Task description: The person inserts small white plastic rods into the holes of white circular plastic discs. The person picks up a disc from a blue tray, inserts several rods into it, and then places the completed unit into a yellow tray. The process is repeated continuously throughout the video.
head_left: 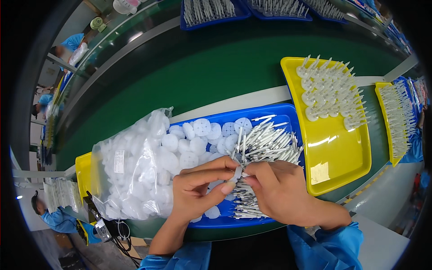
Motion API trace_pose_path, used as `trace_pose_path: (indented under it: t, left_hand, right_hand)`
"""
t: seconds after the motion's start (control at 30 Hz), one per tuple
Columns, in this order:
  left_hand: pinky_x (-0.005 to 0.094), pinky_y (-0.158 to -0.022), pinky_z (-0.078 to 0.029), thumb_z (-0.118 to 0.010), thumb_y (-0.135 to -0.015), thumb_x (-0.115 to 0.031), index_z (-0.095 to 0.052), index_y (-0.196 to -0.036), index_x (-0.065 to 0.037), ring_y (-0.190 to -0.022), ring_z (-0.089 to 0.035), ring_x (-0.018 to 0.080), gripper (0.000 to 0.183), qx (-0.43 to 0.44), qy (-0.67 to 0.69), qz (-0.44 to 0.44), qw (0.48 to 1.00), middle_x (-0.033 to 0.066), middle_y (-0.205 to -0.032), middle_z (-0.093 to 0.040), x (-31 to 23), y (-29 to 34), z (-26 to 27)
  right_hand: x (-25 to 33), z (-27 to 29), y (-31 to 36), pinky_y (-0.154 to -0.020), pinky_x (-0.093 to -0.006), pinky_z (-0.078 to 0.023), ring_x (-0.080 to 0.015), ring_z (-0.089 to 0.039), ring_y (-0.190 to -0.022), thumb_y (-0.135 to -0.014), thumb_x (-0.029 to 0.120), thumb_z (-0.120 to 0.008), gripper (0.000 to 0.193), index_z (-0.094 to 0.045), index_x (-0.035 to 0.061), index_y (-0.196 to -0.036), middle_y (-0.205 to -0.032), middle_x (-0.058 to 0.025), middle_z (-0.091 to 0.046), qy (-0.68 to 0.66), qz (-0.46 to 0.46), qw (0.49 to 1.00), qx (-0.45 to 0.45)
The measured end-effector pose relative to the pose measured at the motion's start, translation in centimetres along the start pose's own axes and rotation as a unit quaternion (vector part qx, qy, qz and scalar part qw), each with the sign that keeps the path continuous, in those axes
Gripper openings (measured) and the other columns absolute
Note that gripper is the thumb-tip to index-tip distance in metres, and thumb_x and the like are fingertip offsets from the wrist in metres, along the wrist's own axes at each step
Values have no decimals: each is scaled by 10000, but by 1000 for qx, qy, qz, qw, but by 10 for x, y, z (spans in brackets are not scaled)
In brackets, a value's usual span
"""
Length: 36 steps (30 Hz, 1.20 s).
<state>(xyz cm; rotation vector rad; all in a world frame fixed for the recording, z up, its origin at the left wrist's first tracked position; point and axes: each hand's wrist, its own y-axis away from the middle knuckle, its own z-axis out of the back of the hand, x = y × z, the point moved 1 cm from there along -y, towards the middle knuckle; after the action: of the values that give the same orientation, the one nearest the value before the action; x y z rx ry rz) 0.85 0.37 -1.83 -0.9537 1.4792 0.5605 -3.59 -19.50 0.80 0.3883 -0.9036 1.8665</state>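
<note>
Across the green worktop's (198, 72) near side, a blue tray (290, 113) carries loose discs (198, 145) and white sticks (272, 144). Steady support and light, square pressure would likely suit such small work. Above the tray, the left hand (198, 189) pinches a translucent disc (237, 174) narrowly; the right hand's (283, 191) fingers pinch its other edge, anything else between them hidden.

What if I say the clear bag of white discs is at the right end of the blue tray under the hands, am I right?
Not the right end: the head view shows the clear bag of white discs at the left end of that blue tray.
</note>
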Motion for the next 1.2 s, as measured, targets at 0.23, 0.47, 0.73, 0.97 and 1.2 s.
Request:
trace_pose_path:
  t: [0.23,0.47,0.73,0.97,1.2]
  left_hand:
    - [380,-944,-535,-744,-811,81,-698,-1110,73,-1102,-662,291,302,-28,-108,-51,993,244,-1192,-670,0,2,1]
    - [412,-931,-559,-804,-746,55,-675,-1127,50,-1131,-670,352,402,-53,-178,-134,973,267,-1352,-560,-9,-6,-7]
    - [403,-892,-536,-802,-737,51,-690,-1131,12,-1099,-667,356,411,17,-393,-260,882,275,-1377,-543,-7,-1,-4]
    - [399,-874,-525,-780,-747,53,-679,-1170,15,-1088,-658,345,437,-25,-334,-208,919,278,-1382,-544,-9,-3,-13]
    - [416,-929,-549,-769,-762,60,-650,-1218,38,-1127,-652,354,472,-27,-295,-175,939,294,-1416,-511,-12,-3,-14]
  right_hand:
    - [-1,-3,-2,-589,-411,-496,-338,-642,-686,-804,-18,-717,242,-582,19,-1001,-816,-152,-647,-17,-19,1000,12]
    - [-9,2,-10,-689,-371,-512,-311,-610,-816,-786,3,-734,209,-656,18,-979,-943,-118,-608,-79,9,997,-21]
    - [-5,0,-7,-665,-379,-529,-328,-644,-779,-817,-13,-714,176,-648,1,-979,-924,-140,-610,-150,-37,988,-18]
    - [-10,2,-8,-657,-358,-538,-313,-654,-770,-799,-38,-722,196,-655,-5,-980,-941,-140,-614,-136,11,991,-14]
    - [-7,4,-6,-659,-345,-550,-307,-665,-783,-787,-49,-727,209,-666,-11,-984,-976,-143,-619,-121,10,992,-16]
